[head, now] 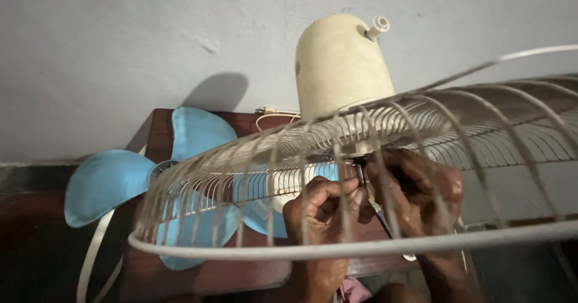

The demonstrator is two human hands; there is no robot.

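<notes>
A cream fan motor housing (340, 62) stands tilted, and its wire rear guard (253, 158) spreads out toward me. Both my hands are behind the wires at the guard's centre. My left hand (322, 210) pinches the dark shaft (360, 172) under the housing with closed fingers. My right hand (421, 188) is curled beside it around a thin tool (379, 214) that slants down between the hands. The guard wires partly hide both hands. A blue fan blade (111, 179) lies on the dark wooden table (161, 134) to the left, partly behind the guard.
A pale grey wall (120, 44) rises right behind the table. A white cable (90, 258) hangs down at the left and another cord (271, 113) lies by the housing. The guard's thick outer ring (361, 247) crosses in front of my wrists.
</notes>
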